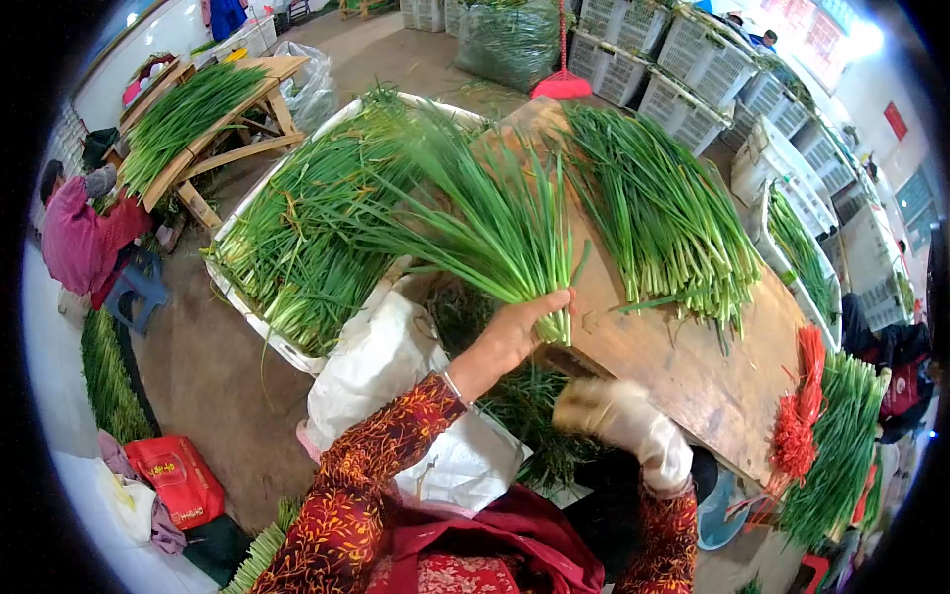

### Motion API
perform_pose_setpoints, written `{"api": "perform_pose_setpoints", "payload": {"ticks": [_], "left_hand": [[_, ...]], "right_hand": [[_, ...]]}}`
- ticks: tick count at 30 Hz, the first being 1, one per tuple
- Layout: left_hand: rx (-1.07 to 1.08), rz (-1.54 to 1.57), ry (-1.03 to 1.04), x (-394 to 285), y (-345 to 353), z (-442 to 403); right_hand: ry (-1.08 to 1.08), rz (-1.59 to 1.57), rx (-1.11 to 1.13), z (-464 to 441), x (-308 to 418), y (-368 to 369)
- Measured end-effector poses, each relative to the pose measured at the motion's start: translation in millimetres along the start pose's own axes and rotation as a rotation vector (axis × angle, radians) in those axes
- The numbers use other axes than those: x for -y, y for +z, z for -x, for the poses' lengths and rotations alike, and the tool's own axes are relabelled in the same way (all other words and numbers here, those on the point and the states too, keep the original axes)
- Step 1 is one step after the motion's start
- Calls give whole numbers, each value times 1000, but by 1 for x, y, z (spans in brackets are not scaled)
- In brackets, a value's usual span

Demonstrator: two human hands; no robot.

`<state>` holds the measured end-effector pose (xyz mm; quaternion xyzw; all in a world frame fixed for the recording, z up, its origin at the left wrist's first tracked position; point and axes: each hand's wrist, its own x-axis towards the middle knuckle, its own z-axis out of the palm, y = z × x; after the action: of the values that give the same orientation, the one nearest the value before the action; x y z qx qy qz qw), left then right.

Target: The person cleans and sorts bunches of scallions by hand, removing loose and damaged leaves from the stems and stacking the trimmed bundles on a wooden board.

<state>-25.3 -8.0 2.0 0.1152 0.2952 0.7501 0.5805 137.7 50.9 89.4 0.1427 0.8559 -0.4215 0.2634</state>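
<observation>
My left hand (507,340) is closed round the white stem ends of a bunch of garlic chives (520,233), whose green leaves fan up and to the left. In a pale glove, my right hand (616,421) is smeared by motion below the edge of a wooden board (693,391); its fingers cannot be made out. A thick pile of garlic chives (663,213) lies on the board, cut ends towards me. Red ties (798,426) hang over the board's right edge. Left of the bunch, a white crate (259,322) is heaped with loose chives.
Trimmed leaves (539,426) lie below the board. Another person (94,233) sits at a sloped wooden table (203,168) on the left. Stacked crates (698,64) and a red dustpan (561,86) stand behind. More chives (836,450) lie at right, beside a blue basin (716,515).
</observation>
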Motion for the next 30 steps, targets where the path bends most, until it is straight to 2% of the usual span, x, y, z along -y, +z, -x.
{"api": "perform_pose_setpoints", "payload": {"ticks": [3,5,9,11,12,15,17,18,20,22,24,26,27,28,30], "left_hand": [[-14,-23,11,7,7,4],[-45,7,-53,9,12,5],[48,24,-57,17,6,4],[62,17,-41,14,4,3],[75,15,-29,15,4,4],[82,45,-51,17,3,4],[60,65,15,17,5,4],[50,126,-46,17,3,3],[69,185,-4,20,1,0],[52,241,67,24,1,-4],[45,253,57,25,3,-4],[35,267,49,24,5,-4],[57,281,-1,22,5,-3],[79,294,-52,21,6,-3],[66,275,-51,21,9,-3]], "right_hand": [[-213,-486,-847,-18,0,-33],[-215,-376,-1069,-38,15,-61],[-149,-298,-1070,-74,19,-78],[-165,-322,-994,-90,4,-80],[-267,-519,-972,-90,3,-78],[-267,-678,-948,-85,-10,-79],[-295,-784,-885,-76,-12,-75],[-337,-883,-893,-66,-7,-71],[-392,-1013,-899,-55,-10,-64],[-437,-1016,-907,-46,-15,-53],[-510,-991,-921,-37,-18,-41],[-497,-917,-944,-26,-18,-27],[-488,-839,-964,-22,-19,-21],[-524,-904,-936,-18,-20,-14],[-527,-857,-946,-10,-22,-1]]}}
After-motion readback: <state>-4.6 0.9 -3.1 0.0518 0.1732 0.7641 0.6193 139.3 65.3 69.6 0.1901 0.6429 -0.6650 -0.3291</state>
